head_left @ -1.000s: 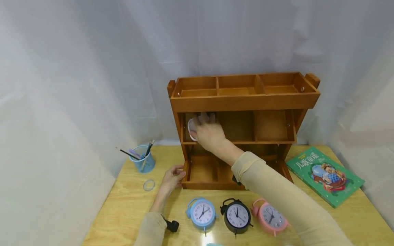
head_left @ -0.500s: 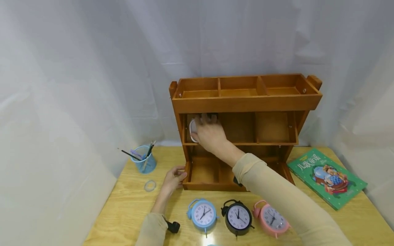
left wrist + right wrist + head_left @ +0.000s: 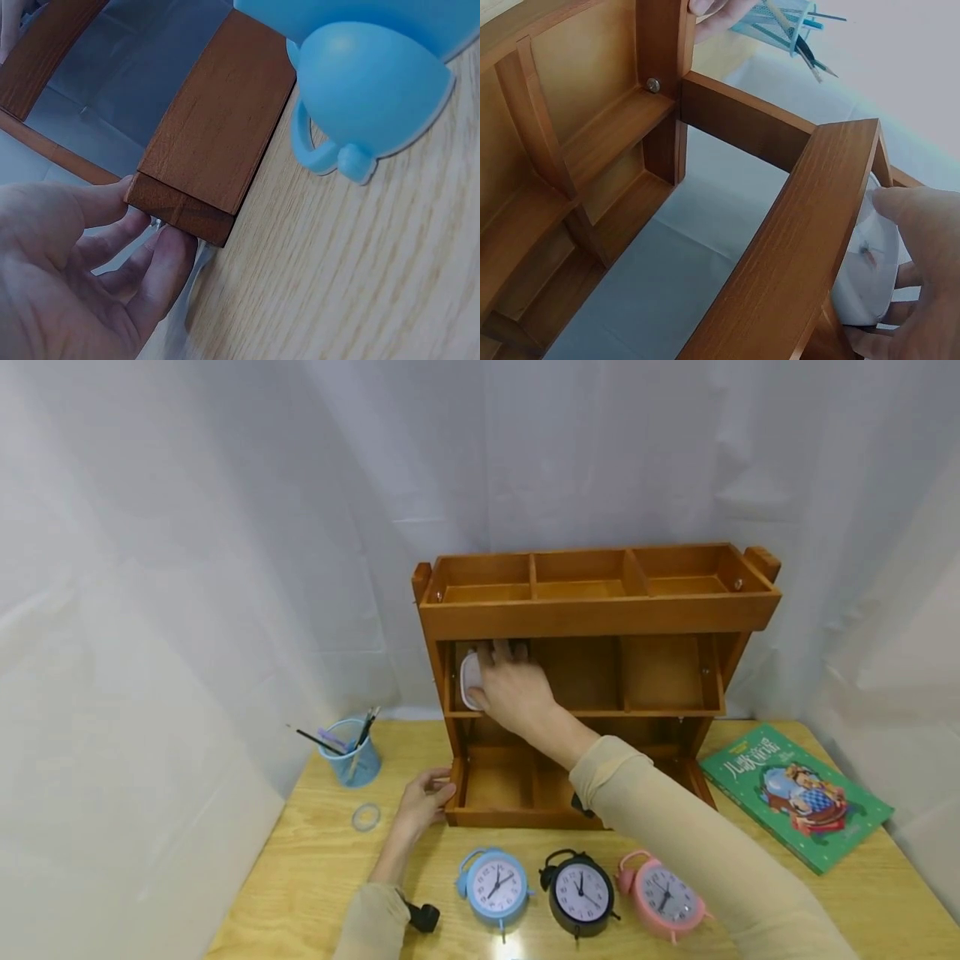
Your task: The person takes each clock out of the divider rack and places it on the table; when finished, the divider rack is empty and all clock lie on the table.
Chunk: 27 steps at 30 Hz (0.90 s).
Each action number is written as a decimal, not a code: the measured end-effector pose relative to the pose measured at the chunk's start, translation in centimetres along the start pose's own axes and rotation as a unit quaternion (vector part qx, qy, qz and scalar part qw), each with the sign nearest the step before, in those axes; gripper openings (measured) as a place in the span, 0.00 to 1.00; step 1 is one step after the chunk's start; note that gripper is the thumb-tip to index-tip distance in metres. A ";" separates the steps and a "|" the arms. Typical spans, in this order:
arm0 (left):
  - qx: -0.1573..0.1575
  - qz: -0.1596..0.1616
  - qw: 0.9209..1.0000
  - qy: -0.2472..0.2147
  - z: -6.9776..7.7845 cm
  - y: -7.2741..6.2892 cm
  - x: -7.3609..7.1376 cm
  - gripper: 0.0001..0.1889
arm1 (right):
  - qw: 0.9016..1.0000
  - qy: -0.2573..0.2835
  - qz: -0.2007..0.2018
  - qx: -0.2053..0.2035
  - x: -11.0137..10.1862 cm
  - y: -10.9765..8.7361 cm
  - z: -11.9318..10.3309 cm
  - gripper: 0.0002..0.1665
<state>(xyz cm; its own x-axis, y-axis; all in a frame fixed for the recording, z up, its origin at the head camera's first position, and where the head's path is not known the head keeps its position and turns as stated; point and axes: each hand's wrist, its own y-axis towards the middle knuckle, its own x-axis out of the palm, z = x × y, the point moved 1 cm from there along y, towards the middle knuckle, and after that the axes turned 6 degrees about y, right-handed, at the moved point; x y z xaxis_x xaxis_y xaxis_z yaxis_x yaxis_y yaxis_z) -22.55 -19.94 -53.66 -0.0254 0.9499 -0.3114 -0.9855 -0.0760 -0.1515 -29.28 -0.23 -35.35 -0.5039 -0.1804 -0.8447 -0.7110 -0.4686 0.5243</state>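
Observation:
My right hand (image 3: 516,693) reaches into the left compartment of the middle tier of a brown wooden rack (image 3: 600,617). Its fingers grip a white, rounded box (image 3: 471,680), with the thumb on the near side; the hand hides much of it. In the right wrist view the box (image 3: 866,281) has a translucent face with a small reddish patch, partly behind the rack's wooden edge. My left hand (image 3: 422,800) holds the rack's lower left corner. The left wrist view shows this hand (image 3: 82,262) pinching the wooden end between thumb and fingers.
Blue (image 3: 497,887), black (image 3: 581,893) and pink (image 3: 666,900) alarm clocks stand before the rack. On the left are a blue pen holder (image 3: 356,764) with pens and brushes, and a ring (image 3: 366,817). A green book (image 3: 798,793) lies on the right.
The white box shows slightly more of its face beside my right thumb. Both hands otherwise keep their places, and the head view shifts a little.

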 end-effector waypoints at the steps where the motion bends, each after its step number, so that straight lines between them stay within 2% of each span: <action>1: 0.000 0.000 1.000 0.001 0.0 0.0 0.0 0.19 | 1.000 0.003 0.000 0.001 0.0 0.0 0.0 0.44; 15: -0.001 0.001 1.000 -0.002 0.3 0.0 0.2 0.20 | 0.999 0.003 0.042 -0.010 -0.8 -0.1 0.8 0.35; 21: -0.002 0.000 1.000 -0.005 0.6 -0.1 0.4 0.20 | 0.998 0.054 0.024 -0.010 -1.3 -0.8 0.9 0.29; 27: -0.005 0.002 1.000 -0.002 0.5 0.0 0.5 0.19 | 0.997 0.074 -0.002 -0.028 -1.7 -1.7 0.4 0.30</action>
<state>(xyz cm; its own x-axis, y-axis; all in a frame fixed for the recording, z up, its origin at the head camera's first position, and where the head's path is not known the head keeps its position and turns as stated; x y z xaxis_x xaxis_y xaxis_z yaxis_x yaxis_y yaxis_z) -22.62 -19.31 -53.32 -0.0307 0.9510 -0.3075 -0.9836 -0.0834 -0.1598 -27.42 1.21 -34.75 -0.4208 -0.3023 -0.8553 -0.6816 -0.5168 0.5180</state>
